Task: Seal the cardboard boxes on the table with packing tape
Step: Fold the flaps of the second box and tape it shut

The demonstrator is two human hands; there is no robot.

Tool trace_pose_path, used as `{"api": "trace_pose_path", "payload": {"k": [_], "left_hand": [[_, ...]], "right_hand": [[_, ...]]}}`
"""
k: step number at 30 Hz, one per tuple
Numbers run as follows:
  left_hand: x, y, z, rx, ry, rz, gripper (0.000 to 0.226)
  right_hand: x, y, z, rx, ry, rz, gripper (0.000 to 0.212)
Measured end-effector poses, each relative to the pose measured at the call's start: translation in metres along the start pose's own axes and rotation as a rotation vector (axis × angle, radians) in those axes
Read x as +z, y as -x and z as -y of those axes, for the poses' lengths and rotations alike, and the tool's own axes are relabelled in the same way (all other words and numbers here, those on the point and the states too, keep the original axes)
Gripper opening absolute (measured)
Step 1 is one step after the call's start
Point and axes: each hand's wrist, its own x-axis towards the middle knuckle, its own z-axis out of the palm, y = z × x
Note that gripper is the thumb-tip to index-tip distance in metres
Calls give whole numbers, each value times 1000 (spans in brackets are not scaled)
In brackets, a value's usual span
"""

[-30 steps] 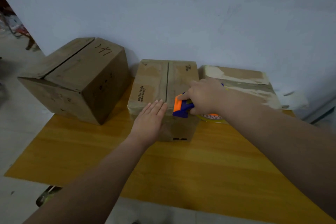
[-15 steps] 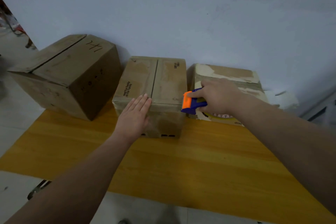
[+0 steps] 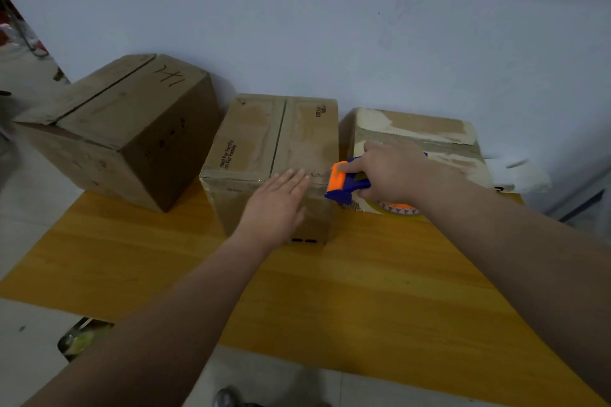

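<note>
Left hand [image 3: 274, 205] has slid right along the front edge of the middle box [image 3: 251, 135], pressing flat with fingers straight, while right hand [image 3: 393, 172] grips the tape dispenser [image 3: 340, 180].

Brown boxes [image 3: 274, 139] — orange-and-blue tape dispenser [image 3: 344, 183] — yellow wood-grain table [image 3: 330, 291]

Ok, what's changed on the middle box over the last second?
The right hand, gripping the tape dispenser, drew it rightward along the front edge of the middle box, from near the seam to the right corner. The left hand, flat on that edge, slid right past the seam. The box itself stayed put, and the grip on the dispenser is unchanged.
</note>
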Motion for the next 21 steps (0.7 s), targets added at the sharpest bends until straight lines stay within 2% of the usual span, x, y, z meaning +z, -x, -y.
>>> {"api": "trace_pose_path", "payload": {"k": [3, 6, 11, 17, 21], "left_hand": [[-5, 18, 34, -59, -62, 12, 56], [-7, 18, 28, -121, -97, -2, 58], [4, -2, -24, -37, 24, 8, 62], [9, -4, -16, -4, -20, 13, 61], [8, -2, -16, 4, -27, 11, 59]], "right_hand": [[3, 2, 1, 13, -23, -5, 53], [5, 4, 0, 23, -18, -20, 55], [8, 8, 0, 15, -27, -48, 52], [29, 23, -10, 24, -72, -52, 67], [28, 34, -31, -35, -60, -105, 74]]}}
